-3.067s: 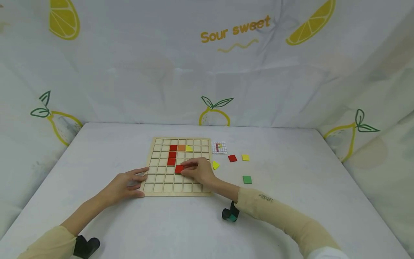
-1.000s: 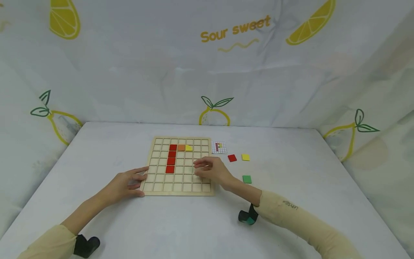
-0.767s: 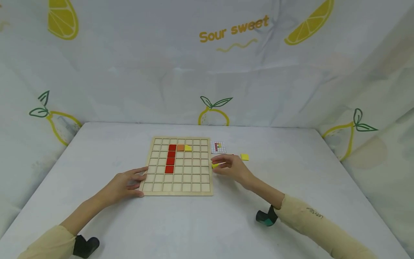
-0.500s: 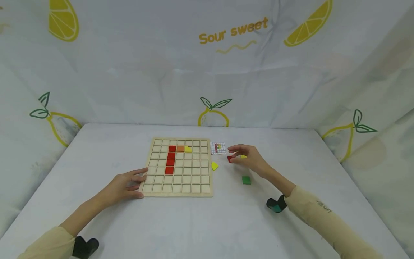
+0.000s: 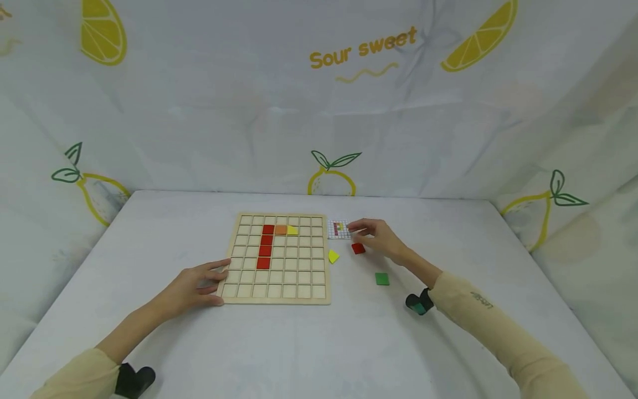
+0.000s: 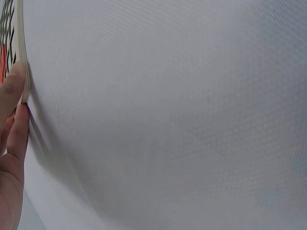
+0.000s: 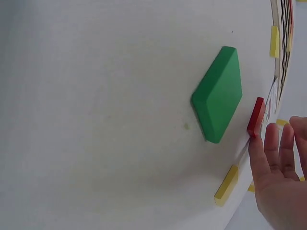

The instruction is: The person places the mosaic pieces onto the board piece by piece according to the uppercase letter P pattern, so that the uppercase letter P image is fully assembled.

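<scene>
On the table lies a wooden grid board (image 5: 304,260), with a column of red square tiles (image 5: 266,241), an orange tile (image 5: 281,229) and a yellow piece (image 5: 292,230) in its cells. My left hand (image 5: 191,285) touches the board's left edge and near-left corner with fairly straight fingers. Over the right edge of a small printed pattern card (image 5: 339,229) hovers my right hand (image 5: 381,238), fingers loosely bent, nothing visible between them. Just below it is a loose red tile (image 5: 358,248); in the right wrist view that red tile (image 7: 256,117) appears against a fingertip.
A yellow piece with a rounded edge (image 5: 333,256) lies beside the board's right side. Closer to me is a green square tile (image 5: 382,279). A yellow square tile (image 7: 226,186) shows in the right wrist view; in the head view the right hand hides it.
My right hand let go of a red tile, now the bottom of the board's red column. It then moved right past the yellow piece to the card. The left hand stayed.
</scene>
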`<control>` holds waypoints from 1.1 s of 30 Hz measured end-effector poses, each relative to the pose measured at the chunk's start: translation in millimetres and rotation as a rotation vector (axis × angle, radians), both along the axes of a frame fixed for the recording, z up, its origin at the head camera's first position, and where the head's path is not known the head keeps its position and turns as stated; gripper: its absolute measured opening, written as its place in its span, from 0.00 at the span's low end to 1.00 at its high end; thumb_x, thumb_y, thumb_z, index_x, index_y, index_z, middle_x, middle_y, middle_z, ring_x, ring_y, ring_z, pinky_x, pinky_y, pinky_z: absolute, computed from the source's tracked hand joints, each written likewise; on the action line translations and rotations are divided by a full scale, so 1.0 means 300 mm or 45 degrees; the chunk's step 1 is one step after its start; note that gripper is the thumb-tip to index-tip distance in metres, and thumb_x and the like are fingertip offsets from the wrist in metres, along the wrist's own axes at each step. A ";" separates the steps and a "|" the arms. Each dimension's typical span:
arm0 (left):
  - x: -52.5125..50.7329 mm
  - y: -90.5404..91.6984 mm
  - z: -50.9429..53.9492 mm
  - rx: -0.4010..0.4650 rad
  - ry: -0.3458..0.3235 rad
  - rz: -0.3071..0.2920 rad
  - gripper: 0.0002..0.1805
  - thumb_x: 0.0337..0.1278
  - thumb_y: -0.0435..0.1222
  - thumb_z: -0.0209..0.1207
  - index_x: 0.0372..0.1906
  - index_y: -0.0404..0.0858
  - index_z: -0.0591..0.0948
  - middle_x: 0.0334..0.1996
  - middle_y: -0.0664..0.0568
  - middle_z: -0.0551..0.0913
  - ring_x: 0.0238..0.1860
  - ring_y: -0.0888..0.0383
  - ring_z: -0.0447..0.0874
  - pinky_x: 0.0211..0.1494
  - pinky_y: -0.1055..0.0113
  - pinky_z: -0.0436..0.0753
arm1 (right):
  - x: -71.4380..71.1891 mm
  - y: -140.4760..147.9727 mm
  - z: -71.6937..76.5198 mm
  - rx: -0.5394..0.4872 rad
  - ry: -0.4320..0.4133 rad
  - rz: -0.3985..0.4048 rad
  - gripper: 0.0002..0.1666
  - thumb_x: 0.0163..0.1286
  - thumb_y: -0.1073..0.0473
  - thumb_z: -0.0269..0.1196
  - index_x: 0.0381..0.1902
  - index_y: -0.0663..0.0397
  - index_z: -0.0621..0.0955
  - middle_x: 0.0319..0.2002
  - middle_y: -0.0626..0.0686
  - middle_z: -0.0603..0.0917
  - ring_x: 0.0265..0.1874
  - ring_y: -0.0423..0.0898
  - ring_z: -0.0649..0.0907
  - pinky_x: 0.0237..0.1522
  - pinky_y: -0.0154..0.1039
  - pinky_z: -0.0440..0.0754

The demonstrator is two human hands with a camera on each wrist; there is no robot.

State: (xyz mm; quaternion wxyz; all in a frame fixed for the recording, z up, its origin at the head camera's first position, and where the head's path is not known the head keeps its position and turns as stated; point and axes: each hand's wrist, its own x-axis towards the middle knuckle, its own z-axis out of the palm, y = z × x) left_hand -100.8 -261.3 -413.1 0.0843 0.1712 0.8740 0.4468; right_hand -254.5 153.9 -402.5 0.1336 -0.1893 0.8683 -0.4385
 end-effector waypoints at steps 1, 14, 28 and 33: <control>0.000 0.002 0.003 -0.004 -0.004 0.003 0.32 0.44 0.28 0.71 0.55 0.17 0.74 0.67 0.32 0.63 0.62 0.34 0.67 0.52 0.68 0.83 | 0.007 0.001 -0.001 -0.008 -0.009 0.006 0.19 0.69 0.66 0.60 0.57 0.63 0.77 0.53 0.62 0.80 0.48 0.55 0.80 0.48 0.34 0.83; 0.009 0.010 0.014 -0.017 -0.001 0.020 0.32 0.43 0.28 0.71 0.55 0.17 0.73 0.67 0.31 0.64 0.61 0.34 0.68 0.51 0.68 0.84 | 0.099 -0.008 -0.034 -0.229 -0.254 0.142 0.20 0.71 0.63 0.59 0.58 0.64 0.76 0.48 0.61 0.83 0.42 0.48 0.83 0.46 0.30 0.84; 0.004 -0.001 0.008 -0.018 0.013 0.002 0.31 0.42 0.27 0.71 0.55 0.18 0.74 0.66 0.31 0.64 0.60 0.34 0.69 0.51 0.67 0.84 | 0.177 -0.048 -0.041 -0.321 -0.344 0.345 0.17 0.71 0.64 0.58 0.55 0.67 0.77 0.43 0.61 0.82 0.39 0.46 0.82 0.47 0.35 0.86; 0.001 0.001 0.003 -0.023 0.012 0.005 0.31 0.43 0.28 0.71 0.55 0.18 0.75 0.67 0.32 0.64 0.60 0.35 0.70 0.51 0.68 0.84 | 0.209 -0.031 -0.029 -0.209 -0.212 0.214 0.17 0.67 0.62 0.64 0.53 0.63 0.80 0.44 0.58 0.83 0.42 0.47 0.81 0.44 0.29 0.84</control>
